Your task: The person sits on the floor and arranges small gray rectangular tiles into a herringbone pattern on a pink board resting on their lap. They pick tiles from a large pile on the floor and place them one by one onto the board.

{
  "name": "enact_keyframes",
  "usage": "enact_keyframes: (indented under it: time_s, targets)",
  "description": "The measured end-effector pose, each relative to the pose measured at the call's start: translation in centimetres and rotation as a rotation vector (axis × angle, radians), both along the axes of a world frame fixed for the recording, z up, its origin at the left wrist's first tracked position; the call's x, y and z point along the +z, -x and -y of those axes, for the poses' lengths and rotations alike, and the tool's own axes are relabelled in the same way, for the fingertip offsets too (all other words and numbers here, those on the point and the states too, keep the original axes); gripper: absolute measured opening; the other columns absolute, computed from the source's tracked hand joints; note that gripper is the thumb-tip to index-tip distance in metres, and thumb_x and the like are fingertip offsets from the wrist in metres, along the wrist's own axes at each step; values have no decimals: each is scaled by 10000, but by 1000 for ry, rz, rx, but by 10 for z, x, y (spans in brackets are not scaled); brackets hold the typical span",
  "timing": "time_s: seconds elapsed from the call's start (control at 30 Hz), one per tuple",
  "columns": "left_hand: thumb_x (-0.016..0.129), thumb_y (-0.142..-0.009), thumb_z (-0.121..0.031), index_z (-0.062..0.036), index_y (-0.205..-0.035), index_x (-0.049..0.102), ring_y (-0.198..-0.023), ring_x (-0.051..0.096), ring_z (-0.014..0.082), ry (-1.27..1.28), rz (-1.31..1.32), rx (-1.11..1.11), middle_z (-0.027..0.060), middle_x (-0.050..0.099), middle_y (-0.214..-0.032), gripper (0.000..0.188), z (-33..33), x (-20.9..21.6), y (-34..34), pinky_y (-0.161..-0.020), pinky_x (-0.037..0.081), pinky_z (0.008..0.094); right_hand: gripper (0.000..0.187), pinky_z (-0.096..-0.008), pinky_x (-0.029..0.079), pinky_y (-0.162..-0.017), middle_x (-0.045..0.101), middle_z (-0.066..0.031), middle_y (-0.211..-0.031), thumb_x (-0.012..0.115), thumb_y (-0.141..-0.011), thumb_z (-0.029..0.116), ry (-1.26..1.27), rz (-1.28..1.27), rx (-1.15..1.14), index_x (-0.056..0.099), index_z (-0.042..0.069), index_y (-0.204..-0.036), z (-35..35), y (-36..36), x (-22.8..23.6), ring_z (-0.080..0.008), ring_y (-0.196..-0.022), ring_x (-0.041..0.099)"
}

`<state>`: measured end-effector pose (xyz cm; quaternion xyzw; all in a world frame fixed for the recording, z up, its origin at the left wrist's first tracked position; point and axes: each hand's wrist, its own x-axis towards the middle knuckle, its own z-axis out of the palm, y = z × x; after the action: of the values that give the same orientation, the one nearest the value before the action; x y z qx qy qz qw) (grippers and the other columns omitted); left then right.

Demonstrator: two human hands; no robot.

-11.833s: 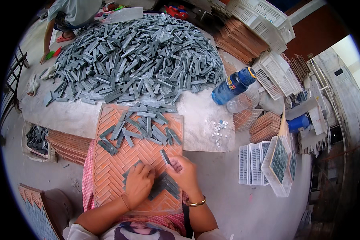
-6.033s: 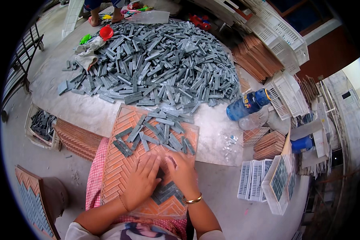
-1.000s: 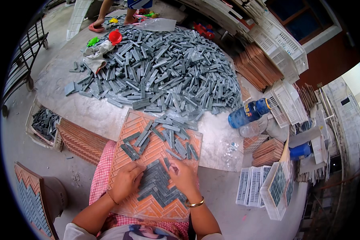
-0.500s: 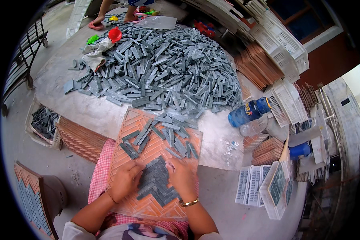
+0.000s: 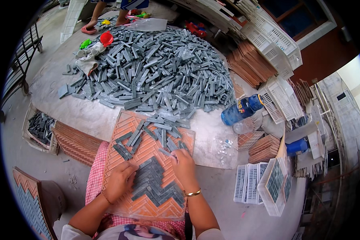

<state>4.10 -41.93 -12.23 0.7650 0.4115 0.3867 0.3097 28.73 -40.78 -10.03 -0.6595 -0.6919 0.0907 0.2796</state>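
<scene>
Right hand (image 5: 183, 165), fingers curled over the right side of the orange board (image 5: 128, 120), is the nearer one to a loose grey strip (image 5: 164, 152) just left of its fingertips, on the board's far half, long axis slanting toward them; whether it pinches the strip, I cannot tell. Left hand (image 5: 122, 179) curls over the board's left side, its grip hidden. Counted: two hands, one board, one laid patch (image 5: 148, 178) on it; the board's other loose strips (image 5: 136, 133) overlap too much to number.
</scene>
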Motion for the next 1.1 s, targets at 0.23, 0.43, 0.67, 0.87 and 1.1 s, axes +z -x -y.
enact_keyframes:
  time_s: [0.23,0.43,0.67,0.87,1.1]
  targets:
    - [636,-754,45,-4,-954,636,-827,611,327,8,-14,-2,135,612,-897,205,-2,-6,-3,-734,510,383,178,-356,492,-627,604,-140,-835,697,-775,29,145,-13,-58,592,21,-920,40,-7,-4,-265,-692,619]
    - [633,-755,49,-1,-955,638,-839,615,327,28,-2,14,135,614,-903,206,-6,-11,-6,-743,513,379,234,-339,505,-639,615,-142,-880,703,-758,32,130,-76,3,602,25,-969,44,-8,-2,-275,-703,628]
    - [624,-765,54,-7,-971,641,-838,616,327,37,-19,14,136,615,-899,216,1,-7,-18,-735,512,378,259,-353,513,-715,617,-112,-971,708,-760,56,191,-24,228,621,50,-1003,55,-48,14,-292,-837,625]
    - [617,-771,66,-4,-977,639,-832,612,328,39,-22,31,139,612,-890,219,3,4,-30,-723,507,378,257,-354,500,-759,594,-71,-947,665,-749,33,205,122,423,627,72,-1000,42,-56,38,-285,-908,596]
    - [625,-737,80,-12,-955,645,-806,599,319,-50,15,54,125,612,-876,237,12,14,-62,-695,495,382,200,-367,495,-746,578,-70,-900,581,-765,31,135,95,559,648,78,-947,33,-76,34,-272,-868,595]
